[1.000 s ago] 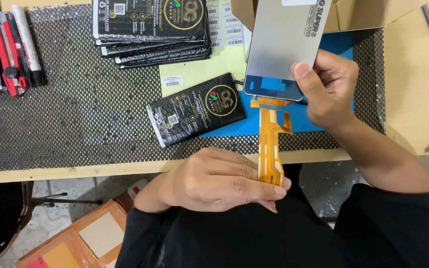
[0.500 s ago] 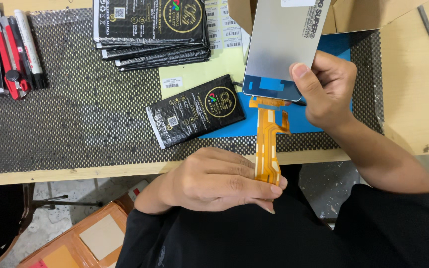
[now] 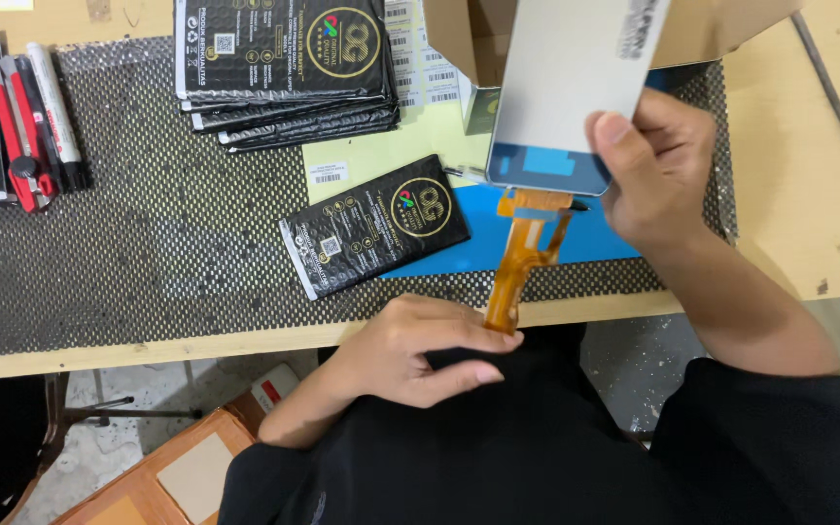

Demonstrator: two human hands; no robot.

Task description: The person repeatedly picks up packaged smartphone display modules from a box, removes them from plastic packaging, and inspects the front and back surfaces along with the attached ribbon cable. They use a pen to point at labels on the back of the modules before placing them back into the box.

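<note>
The right hand [image 3: 658, 170] is holding a flat grey display panel [image 3: 571, 92] by its lower right corner, thumb lying across the front, fingers closed behind it. The panel is standing tilted above the bench, w/ its top edge in front of a cardboard box [image 3: 721, 29]. From the bottom edge of the panel an orange flex cable [image 3: 522, 258] is hanging down toward the person. The left hand [image 3: 420, 350] is pinching the lower end of this cable betw. thumb and fingertips, near the front edge of the wooden bench [image 3: 809, 194]; the other fingers are curled in, so the hand is nearly closed.

Under the panel a blue sheet [image 3: 459, 238] is lying on the black mesh mat [image 3: 148, 233]. Just left of the cable a black packet w/ gold print [image 3: 376, 228] is resting on the mat, partly over the blue sheet. A stack of same packets [image 3: 284, 58] is sitting at the back, approx. in the middle. At far left, red cutters and a white marker [image 3: 36, 122] are lying side by side.
</note>
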